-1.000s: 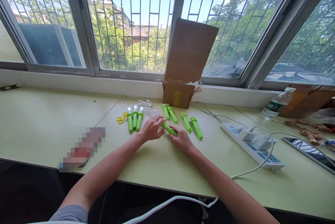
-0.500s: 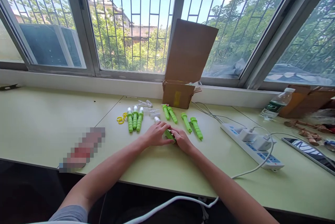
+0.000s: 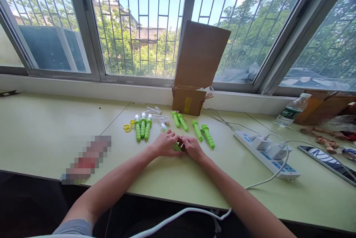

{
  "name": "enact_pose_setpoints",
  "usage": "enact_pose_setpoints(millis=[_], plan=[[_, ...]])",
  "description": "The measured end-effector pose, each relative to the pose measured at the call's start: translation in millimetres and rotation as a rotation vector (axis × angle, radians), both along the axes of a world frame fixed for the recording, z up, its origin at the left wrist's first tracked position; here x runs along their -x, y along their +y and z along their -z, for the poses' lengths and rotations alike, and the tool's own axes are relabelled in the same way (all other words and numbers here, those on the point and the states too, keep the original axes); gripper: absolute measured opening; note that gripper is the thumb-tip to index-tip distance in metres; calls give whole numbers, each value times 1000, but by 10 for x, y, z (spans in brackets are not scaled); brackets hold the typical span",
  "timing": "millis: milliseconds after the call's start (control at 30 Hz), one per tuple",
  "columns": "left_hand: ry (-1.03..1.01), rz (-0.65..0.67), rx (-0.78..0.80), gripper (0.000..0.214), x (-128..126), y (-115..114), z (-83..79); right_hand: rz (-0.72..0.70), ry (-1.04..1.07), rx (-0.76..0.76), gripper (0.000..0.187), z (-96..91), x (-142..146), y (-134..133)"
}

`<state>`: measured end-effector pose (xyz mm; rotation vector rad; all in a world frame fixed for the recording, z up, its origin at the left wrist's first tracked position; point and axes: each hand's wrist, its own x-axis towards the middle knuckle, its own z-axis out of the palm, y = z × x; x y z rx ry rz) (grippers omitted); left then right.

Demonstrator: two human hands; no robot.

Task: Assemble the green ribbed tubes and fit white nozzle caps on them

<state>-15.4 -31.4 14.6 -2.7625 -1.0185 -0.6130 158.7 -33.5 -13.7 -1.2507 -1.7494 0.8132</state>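
Observation:
My left hand [image 3: 164, 144] and my right hand [image 3: 192, 147] meet on the pale green table [image 3: 50, 130], both closed around one green plastic stick [image 3: 176, 146]. Its clear tip [image 3: 163, 127] pokes out past my left fingers. Three finished green sticks with clear tips [image 3: 142, 126] lie side by side to the left, next to yellow rings [image 3: 128, 126]. Several green sticks without tips [image 3: 194, 128] lie just beyond my hands. Small clear parts [image 3: 155, 111] sit behind them.
An open cardboard box [image 3: 189, 99] stands by the window sill. A white power strip [image 3: 267, 152] with chargers and cables lies to the right, with a water bottle [image 3: 292, 110] and a phone [image 3: 325, 162] beyond it. A blurred object [image 3: 86, 158] lies at the left front.
My hands have drawn closer together around the green stick. A clear tip now shows at its left end, where there was none a second ago.

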Motion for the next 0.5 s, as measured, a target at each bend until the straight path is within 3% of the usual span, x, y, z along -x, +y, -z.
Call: enact_pose_setpoints(millis=[300, 500], plan=[[141, -118, -57, 33, 48, -26, -115, -10, -19, 5, 59, -12, 3, -14], [167, -199, -55, 25, 52, 25, -77, -10, -36, 2, 62, -6, 2, -6]])
